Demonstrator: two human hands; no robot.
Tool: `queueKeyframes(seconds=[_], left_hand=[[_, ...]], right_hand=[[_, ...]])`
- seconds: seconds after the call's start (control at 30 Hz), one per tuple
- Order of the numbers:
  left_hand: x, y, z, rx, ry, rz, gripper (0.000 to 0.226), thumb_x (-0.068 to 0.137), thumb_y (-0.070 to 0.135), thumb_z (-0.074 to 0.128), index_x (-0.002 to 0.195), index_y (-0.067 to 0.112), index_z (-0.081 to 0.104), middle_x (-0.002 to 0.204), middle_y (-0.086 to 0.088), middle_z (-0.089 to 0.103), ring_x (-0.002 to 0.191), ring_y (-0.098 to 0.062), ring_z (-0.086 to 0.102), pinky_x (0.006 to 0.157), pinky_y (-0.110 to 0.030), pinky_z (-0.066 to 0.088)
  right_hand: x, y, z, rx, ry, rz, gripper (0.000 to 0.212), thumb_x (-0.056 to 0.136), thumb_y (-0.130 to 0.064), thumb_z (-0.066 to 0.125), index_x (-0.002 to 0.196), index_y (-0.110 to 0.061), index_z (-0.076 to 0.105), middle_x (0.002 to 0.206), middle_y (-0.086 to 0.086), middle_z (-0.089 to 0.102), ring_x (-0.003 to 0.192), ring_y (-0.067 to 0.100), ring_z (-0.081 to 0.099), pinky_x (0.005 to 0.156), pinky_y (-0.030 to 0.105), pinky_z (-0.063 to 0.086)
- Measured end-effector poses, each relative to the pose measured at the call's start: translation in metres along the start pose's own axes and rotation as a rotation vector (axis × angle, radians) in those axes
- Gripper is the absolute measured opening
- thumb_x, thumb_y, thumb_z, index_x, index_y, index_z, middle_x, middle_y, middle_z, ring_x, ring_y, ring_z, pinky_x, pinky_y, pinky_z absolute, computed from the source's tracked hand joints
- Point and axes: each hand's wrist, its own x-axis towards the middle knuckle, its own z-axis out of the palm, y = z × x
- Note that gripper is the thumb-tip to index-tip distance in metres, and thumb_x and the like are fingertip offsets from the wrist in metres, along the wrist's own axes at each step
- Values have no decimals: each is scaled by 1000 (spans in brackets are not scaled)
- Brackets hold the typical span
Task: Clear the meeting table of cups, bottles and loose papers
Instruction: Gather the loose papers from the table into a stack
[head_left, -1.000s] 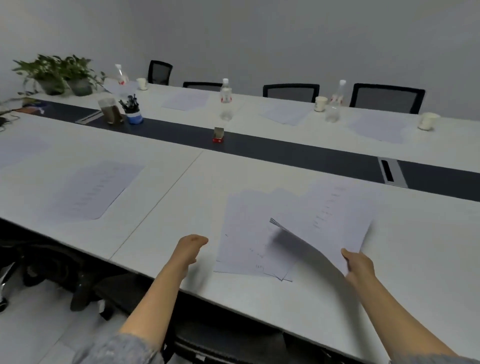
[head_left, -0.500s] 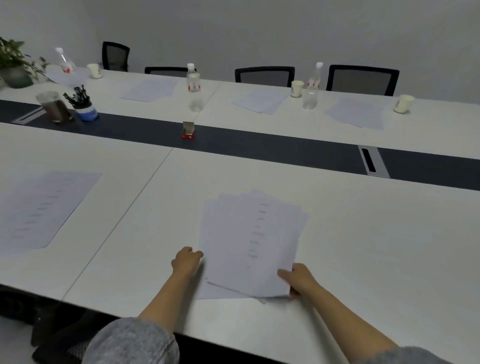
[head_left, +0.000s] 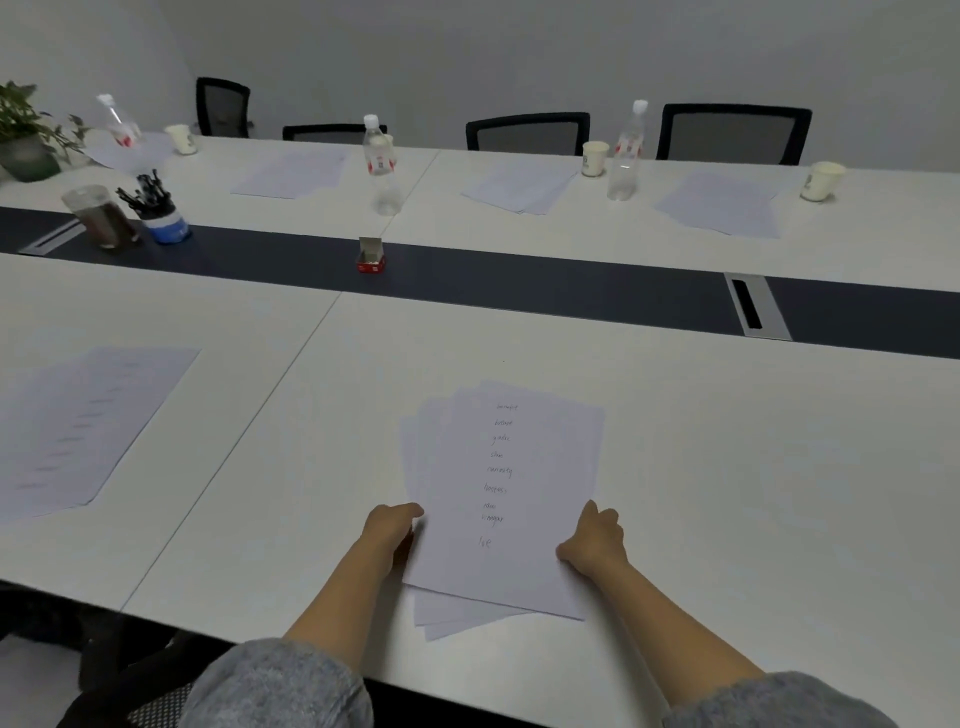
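Note:
A loose stack of white papers (head_left: 506, 483) with handwritten words lies on the white meeting table (head_left: 727, 493) in front of me. My left hand (head_left: 389, 527) grips the stack's left edge and my right hand (head_left: 595, 538) grips its right edge. More papers lie at the near left (head_left: 78, 426) and across the table (head_left: 291, 174), (head_left: 519, 184), (head_left: 722, 202). Three clear plastic bottles (head_left: 382, 166), (head_left: 626, 150), (head_left: 118, 122) and three paper cups (head_left: 595, 158), (head_left: 821, 181), (head_left: 182, 139) stand on the far side.
A dark strip (head_left: 519, 283) runs along the table's middle, with a small red box (head_left: 371, 257), a blue pen holder (head_left: 163, 218) and a brown jar (head_left: 101, 215) on it. Black chairs (head_left: 732, 132) line the far side. A potted plant (head_left: 23, 135) stands at the far left.
My right hand has laid the lifted sheet onto the pile. Both hands have closed in on the pile's two sides, and its sheets now lie more squarely together.

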Motion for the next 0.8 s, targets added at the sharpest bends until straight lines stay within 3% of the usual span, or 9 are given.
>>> queueKeyframes(seconds=[0.13, 0.3, 0.37, 0.43, 0.5, 0.57, 0.7, 0.8], left_hand=[[-14, -9, 2, 94, -50, -73, 16, 84, 11, 56, 73, 1, 53, 62, -10, 48, 51, -22, 43, 48, -22, 33], [-18, -19, 16, 111, -18, 69, 24, 81, 7, 56, 66, 8, 37, 65, -5, 40, 55, -17, 37, 49, -23, 29], [-27, -19, 19, -29, -35, 70, 17, 71, 5, 61, 76, 0, 45, 70, -8, 45, 58, -20, 44, 51, -22, 34], [-29, -24, 19, -215, -50, 58, 43, 59, 4, 62, 98, -10, 53, 82, -15, 58, 68, -28, 55, 57, -25, 45], [-31, -30, 19, -322, -38, 60, 42, 67, -4, 65, 106, -9, 49, 89, -17, 60, 78, -33, 58, 64, -31, 50], [-35, -35, 20, -326, -50, 63, 34, 78, -11, 58, 108, -2, 45, 88, -13, 58, 84, -33, 57, 70, -35, 50], [-38, -39, 18, -172, -124, 152, 49, 80, -17, 46, 122, 8, 47, 105, -11, 59, 96, -33, 56, 80, -37, 50], [-48, -32, 12, -118, -159, 267, 44, 80, -14, 46, 115, 12, 52, 100, -6, 62, 96, -30, 58, 83, -36, 49]], right_hand=[[-4, 10, -5, -71, -53, -44, 58, 82, -14, 57, 132, -10, 28, 130, 14, 33, 119, 30, 43, 93, 34, 45], [-8, 18, -9, -206, -94, -77, 77, 83, -14, 58, 145, -17, 12, 136, 14, 30, 125, 30, 38, 95, 35, 42], [-9, 20, -10, -226, -100, -78, 78, 81, -15, 59, 145, -19, 13, 134, 13, 31, 124, 30, 39, 93, 34, 43], [-13, 22, -9, -247, -112, -87, 81, 80, -15, 60, 146, -23, 12, 134, 12, 32, 122, 29, 41, 91, 33, 44], [-17, 24, -8, -261, -123, -103, 82, 80, -15, 59, 146, -27, 12, 134, 12, 31, 121, 29, 41, 91, 32, 45], [-19, 27, -6, -272, -131, -114, 82, 81, -14, 58, 146, -31, 12, 134, 11, 30, 121, 29, 41, 92, 33, 46], [-24, 28, -5, -271, -143, -123, 84, 80, -14, 59, 146, -32, 12, 135, 12, 29, 121, 29, 42, 95, 35, 47], [-27, 29, -5, -211, -147, -105, 80, 79, -20, 61, 146, -28, 17, 134, 12, 31, 121, 29, 41, 95, 33, 45]])
